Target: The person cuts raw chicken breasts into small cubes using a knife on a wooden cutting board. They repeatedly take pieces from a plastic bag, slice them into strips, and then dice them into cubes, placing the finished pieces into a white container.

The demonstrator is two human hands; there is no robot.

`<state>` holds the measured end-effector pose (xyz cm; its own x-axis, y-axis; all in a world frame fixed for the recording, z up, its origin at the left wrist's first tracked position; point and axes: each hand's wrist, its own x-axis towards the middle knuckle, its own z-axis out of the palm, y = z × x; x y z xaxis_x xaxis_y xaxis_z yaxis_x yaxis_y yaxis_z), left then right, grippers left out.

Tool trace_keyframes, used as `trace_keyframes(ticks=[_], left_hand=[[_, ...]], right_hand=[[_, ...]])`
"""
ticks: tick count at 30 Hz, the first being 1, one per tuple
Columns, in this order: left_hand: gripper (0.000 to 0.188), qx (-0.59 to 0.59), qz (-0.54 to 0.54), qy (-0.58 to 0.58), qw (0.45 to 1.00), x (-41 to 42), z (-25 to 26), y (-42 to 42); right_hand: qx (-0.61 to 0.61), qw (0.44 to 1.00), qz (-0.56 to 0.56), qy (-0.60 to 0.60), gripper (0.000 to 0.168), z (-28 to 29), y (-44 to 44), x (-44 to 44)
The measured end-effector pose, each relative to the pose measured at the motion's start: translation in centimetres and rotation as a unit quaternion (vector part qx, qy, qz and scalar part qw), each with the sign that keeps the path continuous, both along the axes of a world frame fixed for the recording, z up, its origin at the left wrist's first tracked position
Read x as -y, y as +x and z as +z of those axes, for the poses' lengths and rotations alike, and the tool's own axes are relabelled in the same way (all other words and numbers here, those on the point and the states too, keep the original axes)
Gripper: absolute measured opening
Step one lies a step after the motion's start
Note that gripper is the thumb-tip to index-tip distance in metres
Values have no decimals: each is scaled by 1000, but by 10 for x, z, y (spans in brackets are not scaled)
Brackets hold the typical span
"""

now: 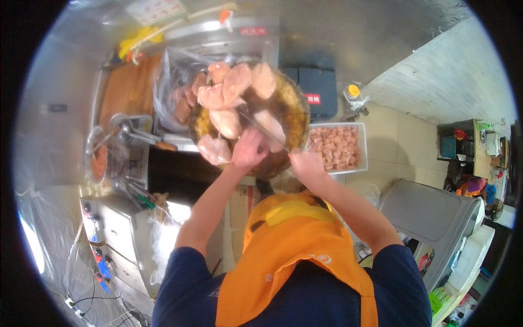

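My right hand [307, 163] grips the handle of a knife, whose blade [264, 130] slants across a raw chicken breast [273, 122] on a round wooden chopping block [296, 106]. Beside the blade, the curled fingers of my left hand [250, 148] hold the near end of that breast; the fingertips are partly hidden. Another pale breast [226, 123] lies just beyond my left hand, and one more piece [213, 150] rests at the block's left edge. Several breasts [237, 81] are heaped on the far side.
A clear plastic bag [163, 88] of raw meat adjoins the block's left side. To the right stands a white tray [364, 147] of diced meat [337, 147]. Beyond are a dark lidded bin [322, 88] and a yellow-capped jar [353, 91]. Ladles [135, 133] lie at left.
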<state>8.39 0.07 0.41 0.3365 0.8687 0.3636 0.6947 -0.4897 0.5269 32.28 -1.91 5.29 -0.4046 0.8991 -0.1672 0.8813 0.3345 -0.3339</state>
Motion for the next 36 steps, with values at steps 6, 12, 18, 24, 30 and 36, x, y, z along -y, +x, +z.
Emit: trace_keyframes(ticks=[6, 12, 18, 24, 30, 36], left_hand=[[63, -124, -31, -13, 992, -25, 16, -7], [104, -221, -101, -159, 957, -69, 28, 5], [94, -147, 190, -62, 969, 9, 23, 54], [51, -70, -86, -20, 994, -16, 17, 8], [44, 15, -65, -59, 996, -16, -2, 11], [46, 14, -25, -93, 995, 20, -8, -2]], right_hand=[[-81, 986, -42, 142, 31, 21, 17, 10], [-55, 976, -159, 136, 30, 45, 52, 24], [-89, 981, -152, 83, 23, 63, 52, 56], [-61, 993, -101, 25, 24, 59, 28, 52], [-48, 995, -92, 15, 18, 14, 0, 35], [-16, 996, -83, -18, 25, 10, -27, -1]])
